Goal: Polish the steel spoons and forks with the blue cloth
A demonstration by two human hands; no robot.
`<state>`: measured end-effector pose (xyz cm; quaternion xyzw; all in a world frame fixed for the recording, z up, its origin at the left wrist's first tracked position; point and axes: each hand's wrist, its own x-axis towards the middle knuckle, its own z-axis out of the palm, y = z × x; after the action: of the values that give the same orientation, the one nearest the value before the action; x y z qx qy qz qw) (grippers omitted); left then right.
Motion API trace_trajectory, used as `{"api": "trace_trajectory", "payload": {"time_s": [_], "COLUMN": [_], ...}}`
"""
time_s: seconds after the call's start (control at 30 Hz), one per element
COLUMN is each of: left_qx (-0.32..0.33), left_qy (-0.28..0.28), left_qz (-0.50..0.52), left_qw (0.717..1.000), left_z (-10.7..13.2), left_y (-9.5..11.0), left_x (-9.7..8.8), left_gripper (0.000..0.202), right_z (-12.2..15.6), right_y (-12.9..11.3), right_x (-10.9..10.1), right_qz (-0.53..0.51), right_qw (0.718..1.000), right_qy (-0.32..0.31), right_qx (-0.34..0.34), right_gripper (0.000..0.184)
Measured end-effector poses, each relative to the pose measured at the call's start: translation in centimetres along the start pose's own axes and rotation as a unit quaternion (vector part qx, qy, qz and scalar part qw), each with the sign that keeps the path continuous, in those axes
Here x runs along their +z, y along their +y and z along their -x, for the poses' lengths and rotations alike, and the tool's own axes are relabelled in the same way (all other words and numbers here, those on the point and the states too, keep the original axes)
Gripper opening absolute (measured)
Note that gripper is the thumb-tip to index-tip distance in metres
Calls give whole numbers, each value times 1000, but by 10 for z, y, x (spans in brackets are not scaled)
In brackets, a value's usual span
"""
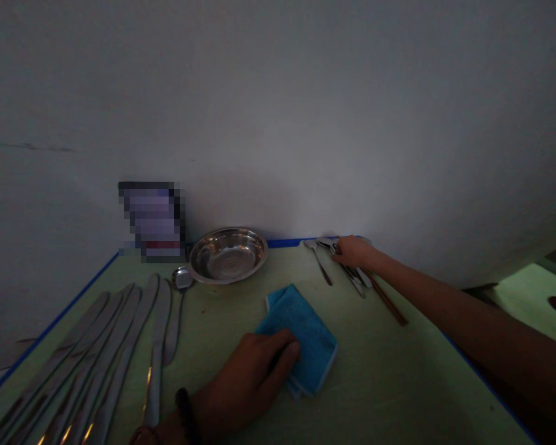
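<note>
While the left hand (pixel 254 374) closes curled fingers on the cloth (pixel 311 346), the right hand (pixel 356 253) bends its fingers over cutlery (pixel 354 283), hold unclear; fork (pixel 321 263), left of these fingers; chopsticks (pixel 387 300), right.

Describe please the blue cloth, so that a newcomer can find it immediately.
On the pale green table, find the round metal bowl by the wall. Nearer the camera and slightly right lies the folded cloth, partly beneath the left hand. Unlike the metal knives and bowl, it is soft-looking and blue.
</note>
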<state>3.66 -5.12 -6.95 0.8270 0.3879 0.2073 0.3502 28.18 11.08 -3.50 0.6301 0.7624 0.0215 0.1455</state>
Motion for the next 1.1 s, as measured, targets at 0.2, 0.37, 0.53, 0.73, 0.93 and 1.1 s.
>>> {"api": "trace_trajectory", "payload": {"time_s": [0.2,0.37,0.53,0.73,0.93,1.1], "left_qx": [-7,-2,7,10,29,96], "left_qy": [1,9,7,-2,1,-17], "left_qz": [-2,4,-3,-19,-127,-275], "left_qw": [1000,1000,1000,1000,992,957], "left_z": [0,0,0,-1,0,1], "left_y": [1,1,0,-1,6,30], "left_x": [-1,-2,0,-1,0,-12], "left_gripper": [31,30,30,31,30,29], "right_z": [-1,1,1,24,74,82], "right_y": [-1,-2,-5,-13,-63,-97], "right_x": [2,3,5,-2,13,34], "right_qz": [-5,-5,-6,-6,-175,-284], "right_qw": [1000,1000,1000,995,967,940], "right_qy": [7,14,25,88,182,171], "right_qx": [11,13,17,49,-34,-79], "right_gripper": [34,31,29,34,28,37]}}
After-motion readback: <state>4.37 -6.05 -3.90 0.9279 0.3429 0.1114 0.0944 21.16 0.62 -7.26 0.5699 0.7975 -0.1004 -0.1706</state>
